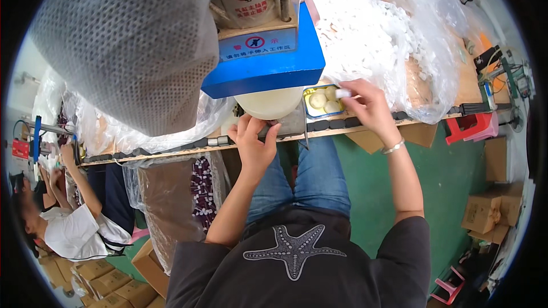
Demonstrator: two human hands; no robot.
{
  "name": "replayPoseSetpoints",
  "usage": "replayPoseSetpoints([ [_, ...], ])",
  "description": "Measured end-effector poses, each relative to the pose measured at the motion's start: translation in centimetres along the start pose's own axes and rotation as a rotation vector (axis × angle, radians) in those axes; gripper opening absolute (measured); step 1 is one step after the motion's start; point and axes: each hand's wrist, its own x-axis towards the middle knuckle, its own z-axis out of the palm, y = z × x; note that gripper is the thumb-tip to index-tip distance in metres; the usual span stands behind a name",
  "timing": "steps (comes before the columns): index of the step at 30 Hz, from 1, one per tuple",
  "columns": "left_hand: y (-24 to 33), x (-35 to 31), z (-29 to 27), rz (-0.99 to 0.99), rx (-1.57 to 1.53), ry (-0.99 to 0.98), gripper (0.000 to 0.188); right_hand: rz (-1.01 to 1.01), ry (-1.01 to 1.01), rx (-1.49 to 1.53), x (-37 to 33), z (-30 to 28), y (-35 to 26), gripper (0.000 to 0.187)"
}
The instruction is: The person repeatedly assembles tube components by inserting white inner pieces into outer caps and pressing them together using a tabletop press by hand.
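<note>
Closest to you is your own dark grey short-sleeved shirt with a pale starfish print (pixel 294 252), and past it your blue denim jeans (pixel 322 177) reach under a wooden workbench (pixel 467 82). Your left hand (pixel 255 145) is at the bench edge, fingers bent toward the front of a cream, round, smooth pad (pixel 271 104), thumb near a flat grey metal plate (pixel 294 124); its fingertips are partly hidden, so I cannot tell whether they grasp anything. Your right hand (pixel 368 102), with a silvery bracelet (pixel 394 146) at the wrist, pinches a small white piece (pixel 343 93) between thumb and fingers. That piece is over the right side of a shallow yellow tray with a blue rim (pixel 324 116), in which pale, round, flattish objects (pixel 317 101) lie. Just above the pad sits a blue, box-shaped machine head (pixel 265 77). Past the tray, a broad heap of little white parts (pixel 365 40) covers the bench, with crumpled clear plastic sheeting (pixel 436 17) along its right side. Farther off, a co-worker in a white top (pixel 83 231) is to your left, and to your right a red plastic stool (pixel 468 128) stands beside the bench, with brown cardboard boxes (pixel 482 214) piled beyond it
</note>
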Motion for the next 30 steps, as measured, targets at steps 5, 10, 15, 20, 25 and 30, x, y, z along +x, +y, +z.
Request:
replayPoseSetpoints([
  [5, 0.6, 0.4, -0.3, 0.015, 0.091, 0.016, 0.029, -0.117, -0.064, -0.27, 1.0, 1.6, 1.2, 0.014],
  [10, 0.8, 0.3, -0.1, -0.033, 0.042, 0.019, 0.031, -0.317, -0.118, -0.33, 2.3, 3.8, 1.6, 0.013],
  [15, 1.1, 0.8, -0.8, 0.041, 0.066, 0.035, 0.028, -0.389, -0.124, -0.477, 2.0, 4.0, 1.3, 0.01],
  [20, 1.0, 0.8, -0.8, 0.039, 0.014, 0.042, 0.025, -0.211, 0.111, -0.085, 1.6, 4.2, -1.7, 0.007],
  [25, 0.6, 0.7, -0.7, 0.022, 0.0, 0.025, 0.026, -0.009, -0.069, 0.538, 1.3, 9.0, -4.9, 0.022],
  [30, 0.4, 0.6, -0.6, 0.053, 0.016, 0.033, 0.031, -0.018, -0.028, 0.567, 1.5, 11.2, -5.6, 0.024],
])
